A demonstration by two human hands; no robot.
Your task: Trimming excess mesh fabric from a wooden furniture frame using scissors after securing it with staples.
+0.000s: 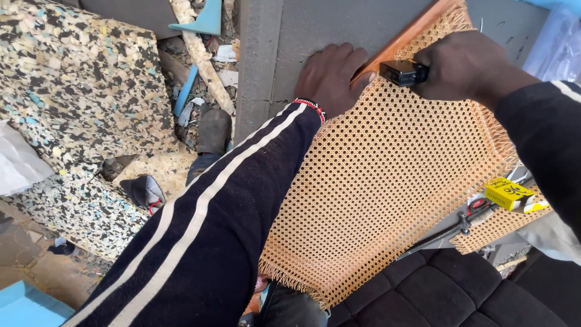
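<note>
Head view: the left hand (330, 75) lay flat, fingers together, pressing the cane webbing sheet (387, 181) against the wooden strip (411, 33) on the grey board (315, 30). The right hand (463, 66) was clamped around a black stapler (402, 72) resting on the webbing's upper edge.

Daylight falls evenly over a cluttered work area. On the left lie thick slabs of speckled rebonded foam (78, 85), mottled in black, cream and blue. Between them and the grey desk (339, 30) the ground (209, 72) is strewn with scraps, a pale stick and light blue offcuts. A blue sheet (27, 306) shows at the bottom left corner. At the bottom right sits a black tufted cushion (448, 290).
</note>
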